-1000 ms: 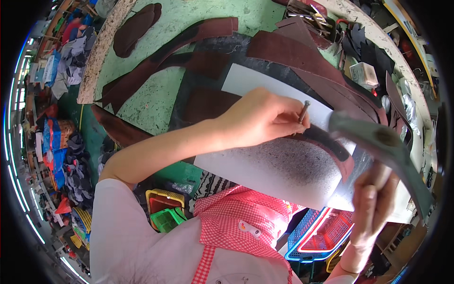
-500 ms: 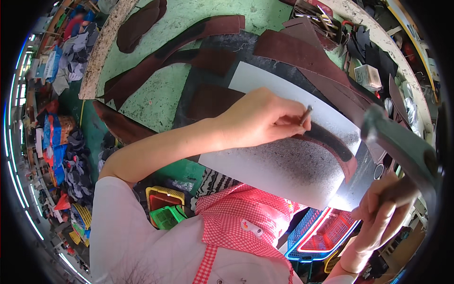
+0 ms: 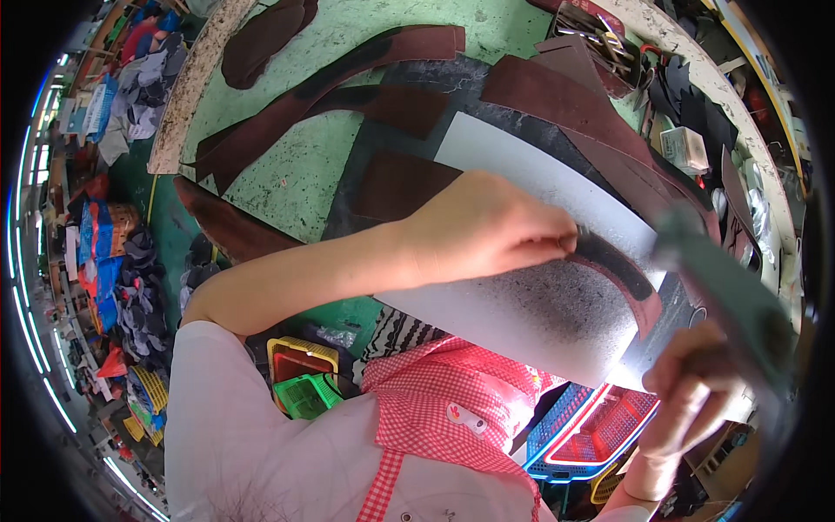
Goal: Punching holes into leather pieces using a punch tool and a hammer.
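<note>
My left hand (image 3: 496, 226) is closed in a pinch, knuckles up, above a curved dark brown leather strip (image 3: 622, 274). It grips a thin metal punch, which the fingers now almost wholly hide. The strip lies on a white board (image 3: 557, 322) whose surface is speckled with dark marks. At the right, my right hand (image 3: 696, 391) is wrapped round a hammer (image 3: 731, 296), raised and blurred by motion. The hammer's head is to the right of the pinching fingers, apart from them.
More brown leather pieces (image 3: 557, 96) lie round the board on the green tabletop (image 3: 296, 174). Scissors and small tools fill a box (image 3: 600, 43) at the far right, near a pale block (image 3: 684, 150). Blue and red plastic baskets (image 3: 565, 435) stand below the near edge.
The punch stuck up above my left fingertips before; now they cover it as the hand has turned. The hammer and my right hand have shifted slightly. The whole view has moved a little.
</note>
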Demonstrator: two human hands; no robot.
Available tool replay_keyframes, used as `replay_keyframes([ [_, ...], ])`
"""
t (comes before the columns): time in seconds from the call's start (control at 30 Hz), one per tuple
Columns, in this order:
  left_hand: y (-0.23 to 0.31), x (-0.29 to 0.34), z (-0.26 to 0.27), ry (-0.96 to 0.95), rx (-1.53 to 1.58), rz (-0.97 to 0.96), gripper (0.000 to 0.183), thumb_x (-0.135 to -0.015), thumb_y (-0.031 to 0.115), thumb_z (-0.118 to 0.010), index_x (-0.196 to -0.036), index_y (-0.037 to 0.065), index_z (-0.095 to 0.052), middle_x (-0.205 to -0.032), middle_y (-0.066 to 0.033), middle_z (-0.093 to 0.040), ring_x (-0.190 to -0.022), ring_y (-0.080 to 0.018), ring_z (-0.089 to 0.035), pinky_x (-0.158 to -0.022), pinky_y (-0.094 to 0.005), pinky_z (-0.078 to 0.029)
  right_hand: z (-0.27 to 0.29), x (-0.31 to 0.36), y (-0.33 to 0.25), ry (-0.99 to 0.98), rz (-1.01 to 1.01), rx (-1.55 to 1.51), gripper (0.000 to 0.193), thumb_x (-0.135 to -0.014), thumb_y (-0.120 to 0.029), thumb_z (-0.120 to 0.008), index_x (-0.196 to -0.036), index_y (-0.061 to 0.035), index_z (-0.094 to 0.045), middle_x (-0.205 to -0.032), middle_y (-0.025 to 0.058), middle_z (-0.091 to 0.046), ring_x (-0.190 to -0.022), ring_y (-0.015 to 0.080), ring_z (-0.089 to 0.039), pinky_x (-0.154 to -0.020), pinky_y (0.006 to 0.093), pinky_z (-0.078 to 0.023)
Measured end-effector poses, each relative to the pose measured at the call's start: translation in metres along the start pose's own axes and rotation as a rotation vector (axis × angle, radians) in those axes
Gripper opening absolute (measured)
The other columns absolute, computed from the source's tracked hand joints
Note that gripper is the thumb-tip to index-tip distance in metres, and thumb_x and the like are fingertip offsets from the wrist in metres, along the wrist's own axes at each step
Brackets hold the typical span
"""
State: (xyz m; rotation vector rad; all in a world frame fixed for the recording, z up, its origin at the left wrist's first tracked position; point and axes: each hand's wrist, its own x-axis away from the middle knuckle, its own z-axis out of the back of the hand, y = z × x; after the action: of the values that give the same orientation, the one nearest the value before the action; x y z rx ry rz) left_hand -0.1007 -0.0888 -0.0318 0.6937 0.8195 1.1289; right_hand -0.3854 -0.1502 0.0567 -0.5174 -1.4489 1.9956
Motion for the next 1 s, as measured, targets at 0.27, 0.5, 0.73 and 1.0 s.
replay_keyframes([
  [0.27,-0.015,0.004,0.006,0.021,0.433,0.202,0.008,-0.092,0.004,-0.061,-0.098,-0.001,-0.062,-0.087,-0.0055,-0.067,-0.084,-0.0108,-0.067,-0.077,-0.0256,-0.055,-0.028,-0.012,-0.021,0.232,-0.006,0.064,0.039,-0.095,-0.036,-0.057,-0.09,-0.0003,-0.043,-0.067,0.0032,-0.048,-0.055,0.0066,-0.042,-0.05,0.0209,-0.031],
  [0.5,-0.014,0.001,0.007,-0.033,0.5,0.244,0.01,-0.093,0.003,-0.059,-0.1,-0.003,-0.06,-0.095,-0.0052,-0.066,-0.091,-0.0121,-0.066,-0.084,-0.026,-0.054,-0.016,-0.005,-0.016,0.272,0.091,0.078,0.048,-0.094,-0.039,-0.06,-0.079,0.0039,-0.043,-0.069,0.0072,-0.046,-0.051,0.0077,-0.045,-0.042,0.0175,-0.033],
  [0.73,-0.015,0.006,0.009,-0.024,0.464,0.205,0.008,-0.091,0.003,-0.061,-0.097,-0.002,-0.062,-0.09,-0.0067,-0.069,-0.087,-0.0137,-0.068,-0.08,-0.0264,-0.055,-0.036,-0.004,-0.01,0.262,0.004,0.16,0.049,-0.098,-0.039,-0.052,-0.117,0.005,-0.04,-0.068,0.0024,-0.045,-0.047,0.0034,-0.035,-0.042,0.0163,-0.029],
  [1.0,-0.005,0.016,-0.002,0.124,-0.13,-0.07,0.017,-0.078,0.014,-0.073,-0.094,0.011,-0.067,-0.082,-0.0025,-0.068,-0.066,-0.024,-0.066,-0.059,-0.0315,-0.053,-0.011,-0.015,-0.009,-0.312,0.113,0.254,0.04,-0.095,-0.023,-0.058,-0.124,0.0034,-0.046,-0.075,0.0034,-0.049,-0.059,0.0094,-0.045,-0.057,0.0236,-0.04],
])
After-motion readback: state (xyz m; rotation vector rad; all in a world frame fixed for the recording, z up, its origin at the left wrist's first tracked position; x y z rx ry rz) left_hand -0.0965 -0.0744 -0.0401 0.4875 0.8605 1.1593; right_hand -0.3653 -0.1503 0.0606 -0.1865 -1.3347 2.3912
